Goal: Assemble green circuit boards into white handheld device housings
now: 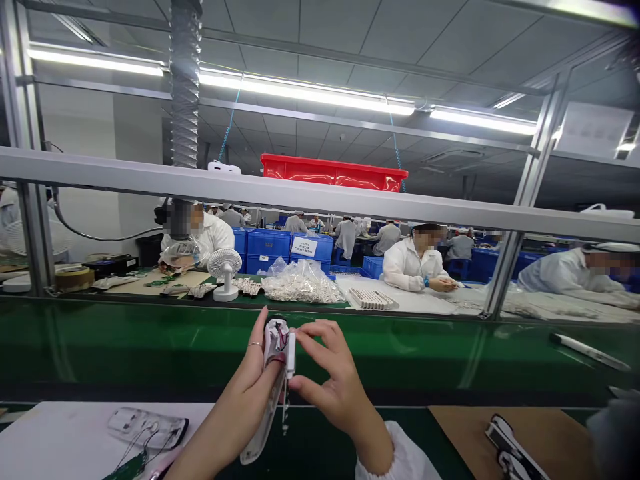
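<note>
My left hand [245,393], with a ring on one finger, grips a long white plastic device housing [265,420] upright, its open top showing thin wires. My right hand [330,380] pinches the housing's upper edge between fingertips and thumb, near a small white part [291,355]. Below, on a white sheet [60,440], lies a similar housing [147,427] with loose wires and a green circuit board [127,469]. To the right, a black-and-white device [513,448] rests on a brown pad [520,433].
A green conveyor belt [150,347] runs behind my hands, with a white marker [590,351] on it. Beyond a metal rail [310,193] are a bag of metal parts [301,283], a small white fan [225,270], co-workers [415,263], blue crates [267,243] and a red crate [333,172].
</note>
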The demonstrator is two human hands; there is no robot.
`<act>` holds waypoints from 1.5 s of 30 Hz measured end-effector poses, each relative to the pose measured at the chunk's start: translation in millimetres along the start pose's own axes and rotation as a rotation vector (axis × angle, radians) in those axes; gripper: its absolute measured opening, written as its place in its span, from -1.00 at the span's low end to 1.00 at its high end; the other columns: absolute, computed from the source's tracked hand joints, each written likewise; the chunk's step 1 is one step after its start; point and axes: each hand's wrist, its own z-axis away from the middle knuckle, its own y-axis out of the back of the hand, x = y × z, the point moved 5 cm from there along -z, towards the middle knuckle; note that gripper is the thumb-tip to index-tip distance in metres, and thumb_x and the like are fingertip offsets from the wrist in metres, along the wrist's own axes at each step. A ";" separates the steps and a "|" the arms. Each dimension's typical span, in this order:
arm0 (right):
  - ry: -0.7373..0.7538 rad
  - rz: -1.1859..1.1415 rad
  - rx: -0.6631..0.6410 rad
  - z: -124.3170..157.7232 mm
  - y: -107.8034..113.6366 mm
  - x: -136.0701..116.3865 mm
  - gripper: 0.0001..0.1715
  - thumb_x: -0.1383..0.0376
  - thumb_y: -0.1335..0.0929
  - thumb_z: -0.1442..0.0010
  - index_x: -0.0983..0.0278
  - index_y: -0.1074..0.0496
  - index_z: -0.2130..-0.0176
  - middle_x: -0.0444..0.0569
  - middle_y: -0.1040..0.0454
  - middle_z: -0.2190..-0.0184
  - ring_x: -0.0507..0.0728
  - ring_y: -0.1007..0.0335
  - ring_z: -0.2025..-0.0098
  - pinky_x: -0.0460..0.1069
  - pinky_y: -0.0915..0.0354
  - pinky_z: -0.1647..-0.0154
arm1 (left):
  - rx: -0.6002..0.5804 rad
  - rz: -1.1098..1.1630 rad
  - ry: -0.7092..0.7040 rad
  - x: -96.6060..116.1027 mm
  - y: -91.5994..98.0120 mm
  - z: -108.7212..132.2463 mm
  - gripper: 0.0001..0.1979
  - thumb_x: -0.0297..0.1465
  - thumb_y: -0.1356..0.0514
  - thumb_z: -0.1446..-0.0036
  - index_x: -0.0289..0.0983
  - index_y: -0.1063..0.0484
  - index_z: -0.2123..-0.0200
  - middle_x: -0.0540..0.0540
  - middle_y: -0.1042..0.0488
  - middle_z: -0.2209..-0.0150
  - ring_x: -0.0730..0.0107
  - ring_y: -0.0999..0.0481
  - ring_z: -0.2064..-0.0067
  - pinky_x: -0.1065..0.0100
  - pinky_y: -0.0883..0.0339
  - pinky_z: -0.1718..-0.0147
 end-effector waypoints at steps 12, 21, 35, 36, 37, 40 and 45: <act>0.169 0.577 0.026 -10.0 2.1 -47.7 -0.55 0.12 -0.31 -0.25 0.32 -0.35 -0.04 0.00 -0.48 0.11 0.18 -0.30 0.06 0.24 0.03 -0.21 | 0.023 0.501 -0.007 11.7 -7.7 1.3 -0.28 -0.21 -0.13 -0.09 -0.19 0.04 -0.29 -0.11 -0.44 0.02 0.17 -0.44 0.07 0.34 -0.30 0.14; 0.136 0.509 0.330 -3.6 11.0 -54.0 -0.58 0.12 -0.40 -0.15 0.27 -0.40 0.04 -0.04 -0.54 0.17 0.20 -0.36 0.12 0.29 -0.01 -0.23 | 0.127 0.411 0.059 18.4 -12.8 14.7 -0.30 -0.06 -0.11 -0.15 0.00 0.13 -0.28 -0.07 -0.19 -0.23 0.12 -0.18 -0.22 0.26 -0.09 -0.10; 0.194 0.467 0.314 -2.6 14.6 -57.1 -0.65 0.19 -0.40 -0.18 0.26 -0.43 0.05 -0.06 -0.55 0.20 0.16 -0.37 0.16 0.27 0.05 -0.29 | 0.249 0.329 -0.042 20.9 -10.2 24.8 -0.31 -0.06 -0.12 -0.14 -0.05 0.07 -0.26 -0.06 -0.25 -0.18 0.17 -0.14 -0.24 0.39 -0.09 -0.09; 0.197 0.467 0.303 -2.9 15.3 -57.7 -0.67 0.21 -0.39 -0.18 0.25 -0.44 0.06 -0.06 -0.55 0.20 0.15 -0.37 0.16 0.27 0.06 -0.30 | 0.245 0.328 -0.038 20.0 -10.3 25.0 -0.31 -0.04 -0.12 -0.14 -0.05 0.06 -0.27 -0.07 -0.25 -0.19 0.16 -0.15 -0.23 0.37 -0.07 -0.12; 0.199 0.468 0.295 -3.2 15.9 -58.5 -0.69 0.22 -0.39 -0.18 0.25 -0.44 0.06 -0.07 -0.55 0.19 0.15 -0.37 0.16 0.27 0.07 -0.30 | 0.236 0.333 -0.032 19.0 -10.8 25.1 -0.29 -0.03 -0.11 -0.13 -0.06 0.06 -0.27 -0.07 -0.25 -0.19 0.14 -0.15 -0.23 0.35 -0.05 -0.14; 0.183 0.489 0.286 -4.0 16.6 -60.9 -0.71 0.23 -0.39 -0.18 0.23 -0.45 0.08 -0.09 -0.55 0.19 0.15 -0.37 0.16 0.28 0.11 -0.31 | 0.215 0.366 -0.028 17.8 -12.5 24.8 -0.25 -0.04 -0.12 -0.13 -0.10 0.11 -0.29 -0.09 -0.26 -0.19 0.15 -0.15 -0.23 0.36 -0.05 -0.15; 0.128 0.519 0.334 -5.9 15.7 -62.2 -0.62 0.15 -0.38 -0.19 0.22 -0.41 0.02 -0.07 -0.55 0.19 0.19 -0.37 0.14 0.32 0.11 -0.29 | 0.222 0.447 -0.006 20.7 -13.5 23.1 -0.35 -0.09 -0.14 -0.15 -0.03 0.04 -0.24 -0.03 -0.30 -0.16 0.25 -0.25 -0.18 0.48 -0.24 0.04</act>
